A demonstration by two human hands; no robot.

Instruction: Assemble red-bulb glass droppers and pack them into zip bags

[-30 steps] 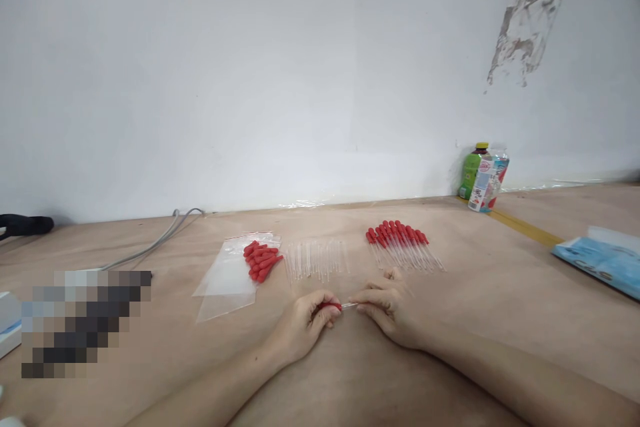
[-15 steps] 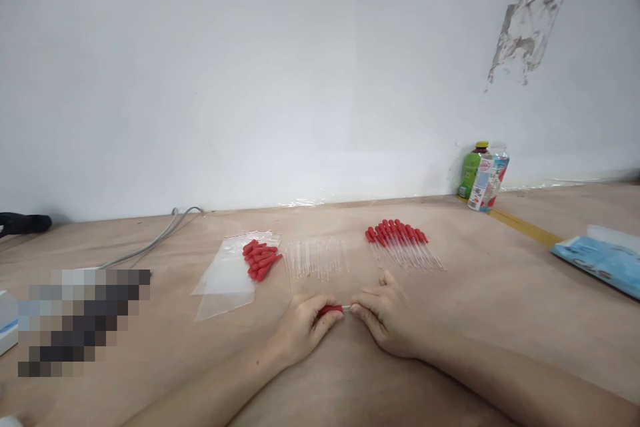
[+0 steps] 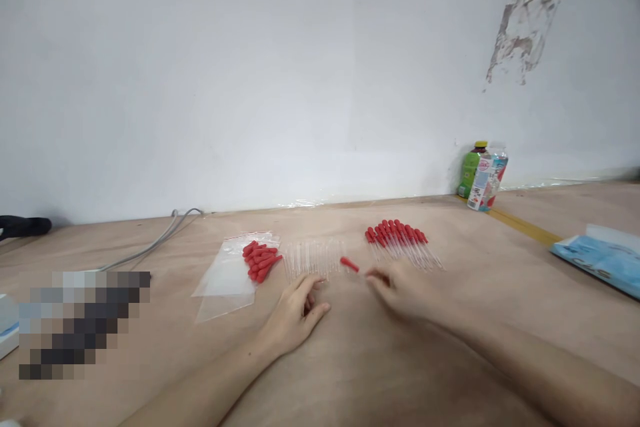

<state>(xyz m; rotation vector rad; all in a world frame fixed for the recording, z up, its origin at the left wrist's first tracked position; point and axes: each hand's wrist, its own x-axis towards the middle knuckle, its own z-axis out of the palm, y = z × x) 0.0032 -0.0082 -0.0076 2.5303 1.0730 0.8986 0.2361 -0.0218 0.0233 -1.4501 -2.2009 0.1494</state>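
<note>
My right hand point(image 3: 397, 287) pinches the glass tube of a dropper, whose red rubber bulb point(image 3: 349, 264) points up and left. Empty and with its fingers apart, my left hand point(image 3: 299, 312) is just below a row of clear glass tubes point(image 3: 313, 259). Left of the tubes, a pile of loose red rubber bulbs point(image 3: 261, 260) lies on the edge of clear plastic bags point(image 3: 225, 280). Beyond my right hand lies a fanned group of droppers point(image 3: 400, 240), red bulbs at the far end and tubes towards me.
A green bottle point(image 3: 469, 173) and a printed bottle point(image 3: 484, 183) stand by the wall. Yellow tape point(image 3: 525, 227) runs towards a blue packet point(image 3: 600, 260) at right. Grey cable point(image 3: 150, 243) and a pixelated area are at left.
My left hand has let go of the red bulb and opened. My right hand has lifted the dropper away, and its bulb now lies farther forward.
</note>
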